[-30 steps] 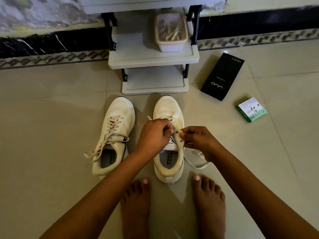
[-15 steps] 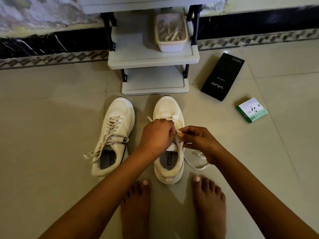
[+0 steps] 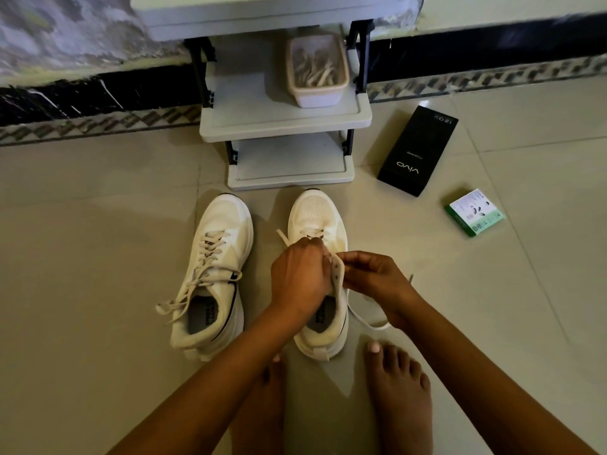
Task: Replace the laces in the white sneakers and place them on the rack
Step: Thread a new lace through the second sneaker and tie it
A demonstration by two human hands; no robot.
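Sneaker (image 3: 317,221) sitting just before the rack (image 3: 285,126), left hand (image 3: 300,279) and right hand (image 3: 374,277) both pinching its lace (image 3: 366,320) at the eyelet edge.

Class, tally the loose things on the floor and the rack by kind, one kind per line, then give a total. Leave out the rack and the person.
White sneakers: 2
Boxes on the floor: 2, a black one and a green-edged one
Tub of laces on the rack: 1
Total: 5
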